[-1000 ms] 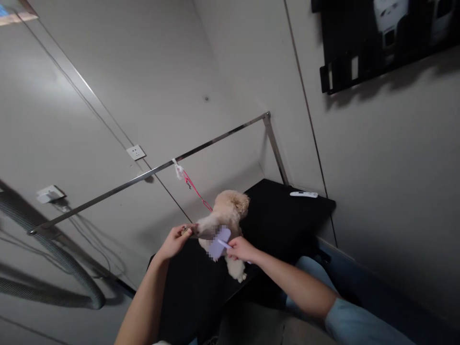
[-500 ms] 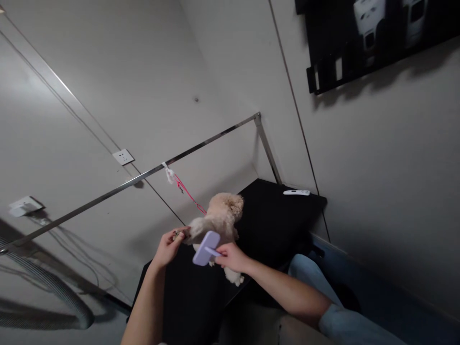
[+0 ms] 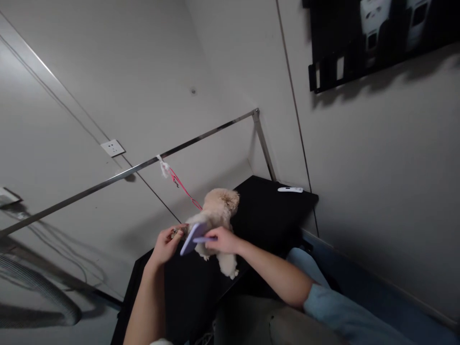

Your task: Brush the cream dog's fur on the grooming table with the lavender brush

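Observation:
A small cream curly-coated dog (image 3: 218, 211) stands on the black grooming table (image 3: 276, 211), its head turned away from me. Its raised leg ends in a paw that my left hand (image 3: 167, 244) pinches between thumb and fingers. My right hand (image 3: 224, 239) is closed round the handle of a lilac slicker brush (image 3: 194, 238). The brush head is tilted close against the raised leg; its pins face away, so I cannot tell whether they touch the coat. A pink leash (image 3: 183, 187) runs from the dog up to the metal bar.
A metal bar (image 3: 194, 140) crosses above the table on an upright post (image 3: 264, 143). A white handheld device (image 3: 290, 189) lies at the table's far right corner. A grey ribbed hose (image 3: 43, 287) hangs at lower left. On the right wall, a black rack (image 3: 341, 43) holds clippers.
My right hand has moved the brush slightly left and up, turning its head more edge-on beside the raised leg. My left hand keeps its hold on the paw. The view has shifted slightly.

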Demonstrator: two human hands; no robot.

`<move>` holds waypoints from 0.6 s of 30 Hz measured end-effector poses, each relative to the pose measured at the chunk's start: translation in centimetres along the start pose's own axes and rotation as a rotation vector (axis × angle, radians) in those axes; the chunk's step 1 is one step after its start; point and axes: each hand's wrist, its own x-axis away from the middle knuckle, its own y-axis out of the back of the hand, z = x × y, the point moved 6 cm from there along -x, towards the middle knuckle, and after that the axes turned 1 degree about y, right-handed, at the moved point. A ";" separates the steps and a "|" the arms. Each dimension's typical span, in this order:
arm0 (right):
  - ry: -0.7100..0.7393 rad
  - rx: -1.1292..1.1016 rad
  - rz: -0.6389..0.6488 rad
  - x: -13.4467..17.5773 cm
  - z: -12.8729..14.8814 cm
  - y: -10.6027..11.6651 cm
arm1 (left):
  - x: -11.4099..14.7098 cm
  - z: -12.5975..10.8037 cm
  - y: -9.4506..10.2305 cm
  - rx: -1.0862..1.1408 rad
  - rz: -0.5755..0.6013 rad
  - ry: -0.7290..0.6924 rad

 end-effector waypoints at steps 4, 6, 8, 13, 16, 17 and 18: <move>-0.251 0.099 -0.089 1.1 -2.8 2.1 | 0.1 0.0 0.4 -0.013 -0.026 -0.004; -0.368 0.138 -0.097 2.6 -4.3 2.3 | 0.3 0.2 0.5 0.004 -0.019 0.001; -0.306 0.135 -0.072 2.9 -3.5 1.4 | 0.4 0.4 0.4 0.016 -0.006 0.006; -0.048 0.087 -0.043 -0.1 0.3 0.3 | 0.2 0.6 0.9 -0.003 -0.023 -0.012; -0.337 0.024 -0.085 1.2 -3.4 1.3 | 0.0 1.1 1.4 -0.039 -0.030 -0.036; -0.445 0.007 -0.082 2.4 -4.9 1.5 | 0.0 1.3 1.6 -0.042 -0.032 -0.041; -0.534 -0.010 -0.069 3.5 -6.1 1.4 | 0.0 1.5 1.7 -0.041 -0.034 -0.045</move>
